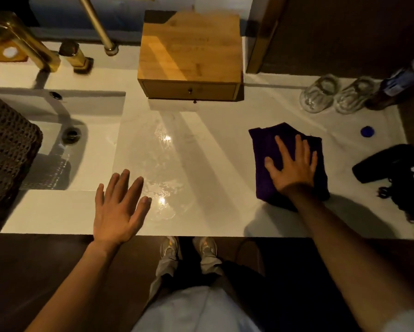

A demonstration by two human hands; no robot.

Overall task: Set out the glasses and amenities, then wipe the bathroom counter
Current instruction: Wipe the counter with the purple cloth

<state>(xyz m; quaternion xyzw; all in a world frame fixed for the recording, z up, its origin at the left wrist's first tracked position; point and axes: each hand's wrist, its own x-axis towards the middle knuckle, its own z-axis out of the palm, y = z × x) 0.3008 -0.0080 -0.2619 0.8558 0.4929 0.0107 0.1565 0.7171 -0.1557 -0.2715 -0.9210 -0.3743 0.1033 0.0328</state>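
Right hand (294, 168), fingers splayed flat on the purple cloth (273, 144), presses right of the wet patch (162, 183) on the bench (213, 144); left hand (119, 209) hovers open, empty, beside it.

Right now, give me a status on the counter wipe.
Right hand flat on purple cloth, left hand open, empty. Two glasses upturned at back. Hair dryer and blue cap sit in the cloth's path.

Two glasses (318, 94) (354, 97) stood on the counter (213, 144), with one cloth (289, 161), one wooden box (189, 58) and one bottle (392, 89). There was one blue cap (367, 131), one hairdryer (390, 164) and one basket (7, 159). Two hands (119, 209) (294, 164) and one faucet (21, 41) were in view.
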